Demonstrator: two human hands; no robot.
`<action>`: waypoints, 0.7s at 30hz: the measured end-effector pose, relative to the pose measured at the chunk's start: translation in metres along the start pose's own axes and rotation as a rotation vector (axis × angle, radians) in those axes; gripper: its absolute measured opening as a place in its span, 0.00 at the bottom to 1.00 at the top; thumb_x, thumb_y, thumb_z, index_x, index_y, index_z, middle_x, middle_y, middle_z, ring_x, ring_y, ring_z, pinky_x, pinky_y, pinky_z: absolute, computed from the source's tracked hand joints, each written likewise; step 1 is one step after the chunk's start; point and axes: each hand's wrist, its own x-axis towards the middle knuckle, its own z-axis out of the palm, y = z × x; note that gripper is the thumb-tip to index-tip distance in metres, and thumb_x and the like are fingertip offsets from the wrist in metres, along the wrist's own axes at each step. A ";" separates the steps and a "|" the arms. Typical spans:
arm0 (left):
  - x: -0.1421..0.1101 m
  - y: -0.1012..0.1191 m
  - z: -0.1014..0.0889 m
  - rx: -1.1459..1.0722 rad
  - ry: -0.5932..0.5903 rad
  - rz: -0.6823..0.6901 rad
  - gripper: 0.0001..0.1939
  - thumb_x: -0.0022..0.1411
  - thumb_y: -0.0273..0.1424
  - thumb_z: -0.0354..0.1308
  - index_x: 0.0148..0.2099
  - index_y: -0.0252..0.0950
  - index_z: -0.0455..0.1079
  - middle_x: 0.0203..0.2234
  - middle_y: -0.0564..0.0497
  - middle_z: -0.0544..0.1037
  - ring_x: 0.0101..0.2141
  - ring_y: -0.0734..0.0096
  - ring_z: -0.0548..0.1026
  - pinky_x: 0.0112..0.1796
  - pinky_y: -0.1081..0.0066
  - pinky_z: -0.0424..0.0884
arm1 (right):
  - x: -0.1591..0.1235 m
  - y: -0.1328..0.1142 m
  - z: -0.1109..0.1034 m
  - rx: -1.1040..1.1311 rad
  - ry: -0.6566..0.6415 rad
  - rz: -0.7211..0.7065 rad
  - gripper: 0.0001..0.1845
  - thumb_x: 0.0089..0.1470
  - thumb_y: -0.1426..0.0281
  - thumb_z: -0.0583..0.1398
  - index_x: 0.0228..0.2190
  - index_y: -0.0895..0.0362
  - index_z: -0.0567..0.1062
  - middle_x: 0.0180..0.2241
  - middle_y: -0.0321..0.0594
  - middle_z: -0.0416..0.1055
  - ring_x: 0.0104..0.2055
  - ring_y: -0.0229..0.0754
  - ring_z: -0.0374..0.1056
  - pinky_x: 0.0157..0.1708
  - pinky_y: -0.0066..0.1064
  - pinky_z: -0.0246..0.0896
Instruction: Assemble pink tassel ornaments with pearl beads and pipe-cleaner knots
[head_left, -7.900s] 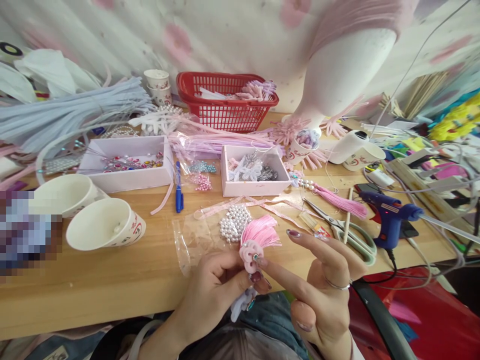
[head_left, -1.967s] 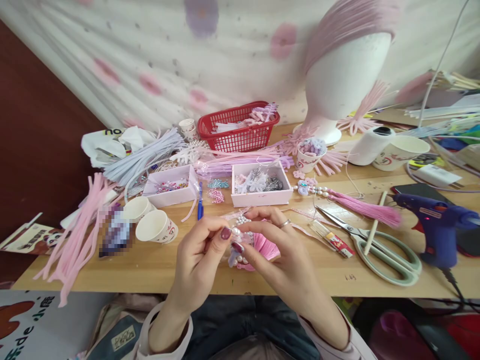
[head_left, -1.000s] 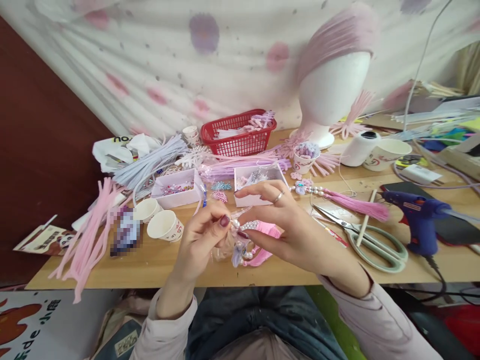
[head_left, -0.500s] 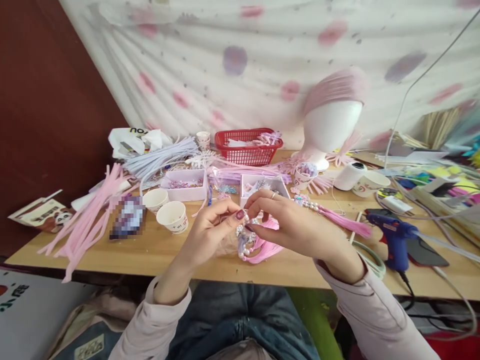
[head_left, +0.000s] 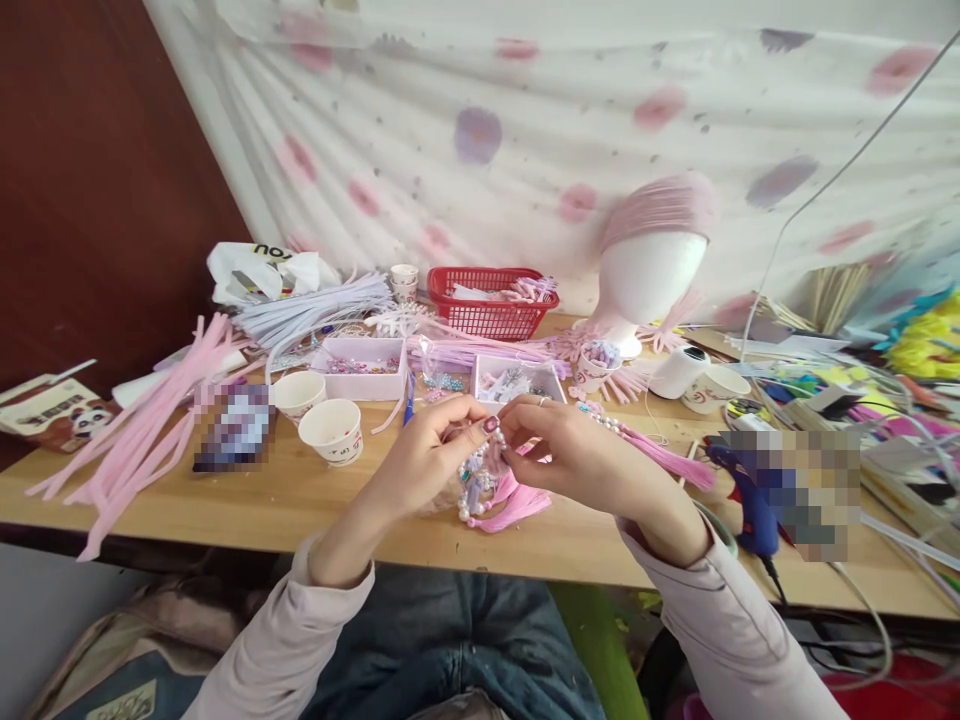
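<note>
My left hand (head_left: 426,455) pinches the top of a beaded tassel ornament (head_left: 472,488) between thumb and index finger. White pearl-like beads and pale lilac pieces hang below the fingertips, ending in a pink tassel (head_left: 520,506) just above or on the table edge area. Close against it from the right, my right hand (head_left: 574,448) has its fingers bent together at the same top part. Whatever lies between its fingertips is too small to make out. A second pink tassel (head_left: 679,462) with beads lies beyond my right wrist.
Two paper cups (head_left: 331,432) stand left of my hands. Behind are bead boxes (head_left: 365,385), a red basket (head_left: 491,318) and a white foam head (head_left: 651,275). Pink strips (head_left: 161,425) hang over the table's left front. A blue glue gun (head_left: 757,515) lies at right.
The view has shifted slightly. My right fingers have come down from above the ornament to its right side, while my left hand keeps its pinch at the top.
</note>
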 end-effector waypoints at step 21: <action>0.007 -0.034 0.023 0.006 0.116 0.007 0.12 0.72 0.39 0.50 0.37 0.39 0.66 0.27 0.57 0.68 0.27 0.72 0.65 0.31 0.70 0.59 | 0.006 0.034 0.005 0.092 0.024 -0.048 0.09 0.65 0.68 0.58 0.32 0.56 0.74 0.29 0.38 0.73 0.31 0.39 0.67 0.33 0.31 0.60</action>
